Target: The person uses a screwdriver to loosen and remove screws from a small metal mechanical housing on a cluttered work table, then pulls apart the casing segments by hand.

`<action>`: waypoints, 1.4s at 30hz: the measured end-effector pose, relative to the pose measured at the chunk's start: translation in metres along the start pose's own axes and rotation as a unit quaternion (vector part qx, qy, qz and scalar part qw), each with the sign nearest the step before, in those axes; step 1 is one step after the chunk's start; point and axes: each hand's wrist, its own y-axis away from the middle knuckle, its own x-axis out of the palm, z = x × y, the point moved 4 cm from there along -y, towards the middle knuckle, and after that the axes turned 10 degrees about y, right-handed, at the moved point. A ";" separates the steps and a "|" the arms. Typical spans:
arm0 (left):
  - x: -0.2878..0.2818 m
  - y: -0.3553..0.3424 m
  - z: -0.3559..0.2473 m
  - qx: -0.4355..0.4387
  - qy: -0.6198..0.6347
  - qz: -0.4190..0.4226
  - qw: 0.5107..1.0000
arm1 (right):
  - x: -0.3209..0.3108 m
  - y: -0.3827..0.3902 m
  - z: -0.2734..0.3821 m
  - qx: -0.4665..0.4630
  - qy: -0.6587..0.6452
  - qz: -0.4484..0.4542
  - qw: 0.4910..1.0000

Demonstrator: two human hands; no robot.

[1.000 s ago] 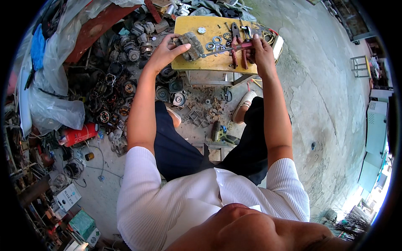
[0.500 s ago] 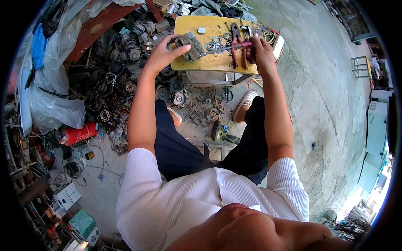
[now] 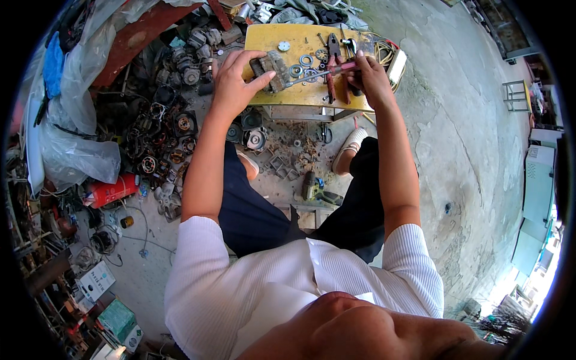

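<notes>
Over the left end of the yellow table (image 3: 288,34), my left hand (image 3: 233,82) grips a dirty, blocky grey metal part (image 3: 275,72), thumb on its near side. My right hand (image 3: 373,81) is closed around the red handle of a screwdriver (image 3: 318,75). The screwdriver's shaft points left, and its tip meets the right side of the metal part. Under and beside the screwdriver lie red-handled pliers (image 3: 333,51). Metal rings (image 3: 306,60), a small white disc (image 3: 284,45) and small screws are spread on the tabletop.
Piles of used motor parts (image 3: 180,78) cover the floor left of the table. A green cordless drill (image 3: 315,189) lies between my feet. Coiled cable with a white power strip (image 3: 396,66) sits at the table's right end. A red fire extinguisher-like cylinder (image 3: 114,191) lies at left.
My left hand has shifted slightly left and tilted the metal part. My right hand and the screwdriver have moved a little lower, the tip still at the part.
</notes>
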 end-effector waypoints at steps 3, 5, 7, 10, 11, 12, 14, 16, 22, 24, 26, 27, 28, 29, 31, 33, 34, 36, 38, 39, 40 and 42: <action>0.000 0.004 -0.003 0.016 -0.024 -0.009 1.000 | 0.000 -0.003 -0.004 0.003 0.002 0.005 1.000; 0.000 0.007 -0.003 0.025 -0.034 -0.012 0.999 | 0.001 -0.002 -0.004 0.004 0.000 0.004 1.000; 0.001 0.011 -0.003 0.025 -0.046 -0.009 0.999 | 0.003 -0.002 -0.005 0.005 0.005 0.009 1.000; 0.002 0.017 -0.014 0.027 -0.084 0.016 0.996 | 0.002 -0.001 -0.007 -0.001 0.014 0.010 1.000; 0.004 0.018 -0.014 0.027 -0.081 0.013 0.996 | 0.004 0.000 -0.006 -0.005 0.018 0.012 1.000; 0.008 0.020 -0.013 0.028 -0.079 0.011 0.996 | 0.005 0.000 -0.005 -0.004 0.017 0.011 1.000; 0.012 0.022 -0.010 0.037 -0.073 0.010 0.997 | 0.007 0.001 -0.002 -0.002 0.014 0.011 1.000; 0.012 0.020 -0.006 0.053 -0.067 0.014 0.996 | 0.008 0.005 0.000 -0.001 0.008 0.006 1.000; 0.010 0.009 0.000 0.061 -0.030 -0.001 0.998 | 0.006 0.003 0.005 -0.023 -0.063 -0.012 0.998; 0.009 0.004 0.004 0.045 -0.017 -0.009 0.999 | 0.006 0.004 0.007 -0.025 -0.095 -0.019 0.995; 0.007 0.002 0.005 0.035 -0.008 -0.010 0.999 | 0.006 0.004 0.009 -0.026 -0.119 -0.018 0.992; 0.007 0.001 0.005 0.034 -0.005 -0.006 0.999 | 0.006 0.005 0.012 -0.027 -0.124 -0.026 0.992; 0.006 0.001 0.004 0.032 -0.003 -0.002 0.999 | 0.007 0.006 0.015 -0.028 -0.128 -0.035 0.991; 0.006 0.001 0.004 0.016 0.014 0.003 1.000 | 0.007 0.008 0.017 -0.028 -0.133 -0.045 0.990; 0.008 0.001 0.003 -0.017 0.047 0.014 0.999 | 0.004 0.004 0.017 -0.049 -0.118 -0.051 0.990; 0.010 0.001 0.007 -0.033 0.050 0.017 0.998 | 0.004 0.004 0.017 -0.059 -0.104 -0.062 0.991; 0.012 0.001 0.010 -0.041 0.052 0.019 0.998 | 0.003 0.006 0.017 -0.058 -0.097 -0.071 0.991; 0.016 -0.001 0.021 -0.066 0.082 0.021 0.994 | 0.004 0.006 0.016 -0.056 -0.093 -0.083 0.991; 0.019 -0.004 0.026 -0.097 0.160 0.025 0.982 | 0.003 0.004 0.014 -0.050 -0.102 -0.091 0.989; 0.019 -0.006 0.026 -0.115 0.223 0.028 0.968 | 0.004 0.005 0.013 -0.044 -0.117 -0.088 0.988; 0.020 -0.008 0.026 -0.133 0.284 0.030 0.949 | 0.006 0.006 0.013 -0.038 -0.133 -0.085 0.987; 0.024 -0.009 0.031 -0.143 0.302 0.033 0.942 | 0.005 0.006 0.013 -0.027 -0.154 -0.081 0.984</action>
